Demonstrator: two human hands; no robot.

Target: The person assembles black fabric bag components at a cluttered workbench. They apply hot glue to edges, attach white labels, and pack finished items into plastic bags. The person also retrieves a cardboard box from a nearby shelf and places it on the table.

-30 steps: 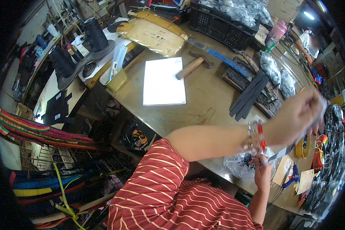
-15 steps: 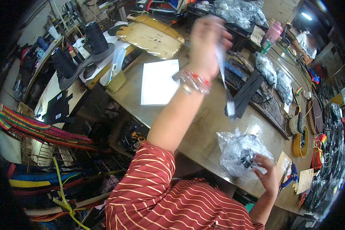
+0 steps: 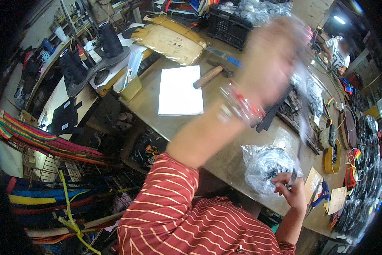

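Workroom, crowded: one brown worktable with a smooth, faintly shiny top; one lit tube lamp at upper right; one co-worker beyond the far right side; multicoloured striped webbing at left. On the table: one white pad; one hammer, its handle reaching over the pad's edge; one black crate topped with bagged goods; one yellow oval container; two tan cards near the right edge. At upper left: two black thread spools, one yellow bin. One clear plastic bag, dark contents, lies at the near edge; one narrow strip, blurred, hangs above and right of it. Left hand, one: raised, blurred, finger state cannot be told. Right hand, one: beside the bag, fingers curled, any grip unclear.
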